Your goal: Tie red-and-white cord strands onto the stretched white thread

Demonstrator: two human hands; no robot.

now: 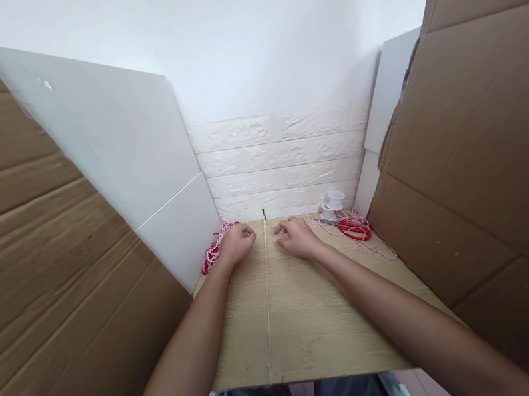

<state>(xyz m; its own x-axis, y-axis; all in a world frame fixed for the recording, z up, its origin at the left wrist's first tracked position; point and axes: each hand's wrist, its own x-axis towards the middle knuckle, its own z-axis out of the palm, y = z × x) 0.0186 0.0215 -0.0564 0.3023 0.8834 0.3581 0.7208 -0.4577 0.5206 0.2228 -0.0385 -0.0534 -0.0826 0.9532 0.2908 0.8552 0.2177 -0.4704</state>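
Observation:
A thin pale cord [267, 299] runs down the middle of the wooden board [313, 338], from a small dark hook [263, 212] at the back to the front edge. Just left of the cord, my left hand [238, 243] is closed, thumb and fingertips together. My right hand [298, 238] is on the other side, its fingers curled inward and thumb near the forefinger. Any thread in either hand is too fine to make out. Both hands are apart from the cord, near its far end.
Red and white cord [213, 252] lies bunched at the back left. At the back right are white spools [334, 200], red-handled scissors [355, 230] and loose pinkish cord [377, 250]. Cardboard walls [52, 260] stand on both sides, with a white brick-patterned wall [278, 155] behind.

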